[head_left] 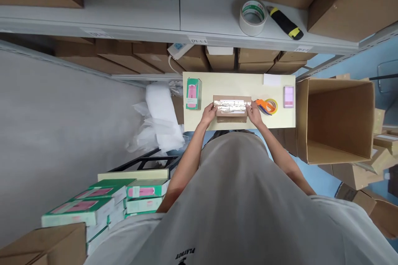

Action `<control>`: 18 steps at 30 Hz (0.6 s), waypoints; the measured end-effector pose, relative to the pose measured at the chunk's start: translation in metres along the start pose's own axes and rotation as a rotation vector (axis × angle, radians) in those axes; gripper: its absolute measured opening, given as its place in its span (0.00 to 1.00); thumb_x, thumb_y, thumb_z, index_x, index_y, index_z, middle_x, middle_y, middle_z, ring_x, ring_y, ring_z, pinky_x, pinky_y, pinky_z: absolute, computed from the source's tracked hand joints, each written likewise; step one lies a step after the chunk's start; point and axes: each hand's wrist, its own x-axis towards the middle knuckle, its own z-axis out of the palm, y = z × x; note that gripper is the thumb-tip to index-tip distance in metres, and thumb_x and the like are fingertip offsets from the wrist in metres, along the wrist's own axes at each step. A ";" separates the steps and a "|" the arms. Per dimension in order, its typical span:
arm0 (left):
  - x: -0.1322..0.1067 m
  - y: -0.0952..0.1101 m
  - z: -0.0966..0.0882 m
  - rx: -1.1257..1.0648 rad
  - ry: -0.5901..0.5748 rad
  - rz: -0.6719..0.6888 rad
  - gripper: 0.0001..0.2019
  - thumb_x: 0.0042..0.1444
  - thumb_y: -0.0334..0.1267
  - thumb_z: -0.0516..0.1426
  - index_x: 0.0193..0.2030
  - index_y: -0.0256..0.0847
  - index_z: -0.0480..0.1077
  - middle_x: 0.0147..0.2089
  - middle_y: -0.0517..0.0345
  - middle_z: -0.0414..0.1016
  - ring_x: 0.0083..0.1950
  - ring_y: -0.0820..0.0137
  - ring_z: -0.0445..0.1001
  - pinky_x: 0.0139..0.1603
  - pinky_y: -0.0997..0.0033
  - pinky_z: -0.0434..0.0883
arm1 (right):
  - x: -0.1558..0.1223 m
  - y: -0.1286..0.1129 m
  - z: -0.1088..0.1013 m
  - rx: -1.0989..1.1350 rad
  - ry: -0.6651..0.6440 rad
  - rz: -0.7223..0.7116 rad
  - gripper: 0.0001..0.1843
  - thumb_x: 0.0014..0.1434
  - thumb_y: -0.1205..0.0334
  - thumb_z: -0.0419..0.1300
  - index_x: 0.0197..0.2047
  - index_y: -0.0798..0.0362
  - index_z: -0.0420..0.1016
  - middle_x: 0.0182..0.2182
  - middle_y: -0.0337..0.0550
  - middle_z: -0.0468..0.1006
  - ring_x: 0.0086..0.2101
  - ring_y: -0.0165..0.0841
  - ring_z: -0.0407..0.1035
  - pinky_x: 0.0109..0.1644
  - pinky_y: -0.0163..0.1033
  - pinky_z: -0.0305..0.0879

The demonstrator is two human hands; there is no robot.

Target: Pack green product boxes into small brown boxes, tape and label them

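A small brown cardboard box [231,107] with shiny clear tape along its top lies on the pale yellow table [217,87]. My left hand [209,112] grips the box's left end. My right hand [254,112] grips its right end, fingers curled over the edge. An orange tape dispenser [266,106] sits just right of my right hand. A green box with a pink picture [193,94] stands on the table to the left.
A pink card [288,96] and a white slip [272,79] lie at the table's right. A large open carton [336,120] stands to the right. A tape roll [253,17] and a yellow-black knife [285,22] rest on the grey shelf. Green boxes [102,203] are stacked lower left, with white foam wrap [158,116] beside the table.
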 end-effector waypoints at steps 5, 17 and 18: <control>-0.010 -0.007 -0.022 0.137 0.025 0.238 0.13 0.69 0.37 0.60 0.57 0.42 0.81 0.61 0.44 0.80 0.58 0.58 0.81 0.64 0.57 0.81 | -0.019 -0.017 -0.027 -0.005 0.147 -0.064 0.39 0.80 0.31 0.51 0.78 0.50 0.73 0.65 0.61 0.74 0.66 0.52 0.71 0.72 0.59 0.75; -0.014 -0.059 -0.009 0.125 -0.017 -0.014 0.19 0.65 0.35 0.58 0.61 0.41 0.79 0.60 0.40 0.84 0.66 0.49 0.80 0.78 0.38 0.73 | -0.029 0.017 0.008 0.205 -0.041 0.368 0.49 0.63 0.13 0.54 0.54 0.53 0.83 0.62 0.65 0.84 0.61 0.54 0.79 0.69 0.58 0.75; -0.007 -0.056 -0.011 0.123 -0.003 -0.009 0.19 0.67 0.36 0.57 0.62 0.41 0.78 0.61 0.40 0.84 0.68 0.50 0.79 0.80 0.38 0.71 | -0.022 0.016 0.006 0.218 0.014 0.367 0.48 0.64 0.14 0.53 0.54 0.53 0.83 0.62 0.65 0.84 0.62 0.53 0.79 0.69 0.57 0.74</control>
